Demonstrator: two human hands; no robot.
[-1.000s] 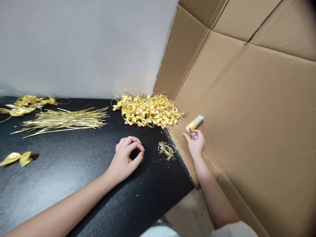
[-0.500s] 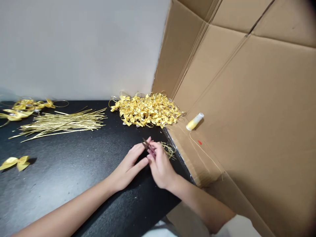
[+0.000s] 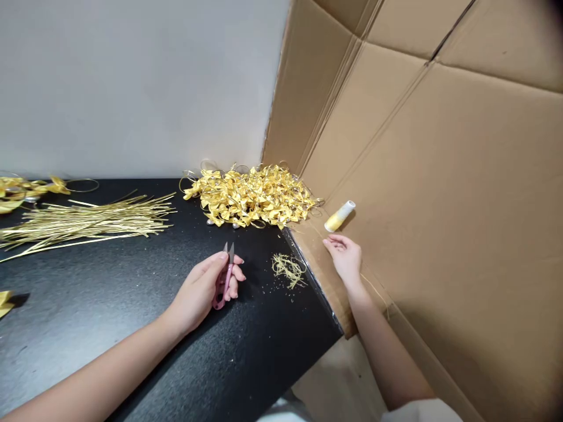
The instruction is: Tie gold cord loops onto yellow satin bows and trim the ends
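Note:
My left hand point(image 3: 200, 290) is closed around pink-handled thread snips point(image 3: 227, 278), over the black table. The two blades point away from me and stand slightly apart. On the right, my right hand point(image 3: 345, 258) is over the cardboard just below a spool of yellow thread point(image 3: 339, 217). Its thumb and fingertips are drawn together; whatever is between them is too small to make out. A loose length of thread point(image 3: 376, 288) from the spool emerges beside my right wrist. Between my hands lies a small heap of gold thread scraps point(image 3: 288, 269).
A pile of small gold bows point(image 3: 259, 196) with wire loops sits at the table's back corner. To its left lies a bundle of gold wire ties point(image 3: 97, 220), with more bows point(image 3: 33, 187) beyond. Tall cardboard point(image 3: 440, 176) walls the right side; a pale wall point(image 3: 132, 88) stands behind.
My hands have separated. The snips now rest in my left hand, while my right hand has moved right to the thread by the spool. The view has shifted slightly right.

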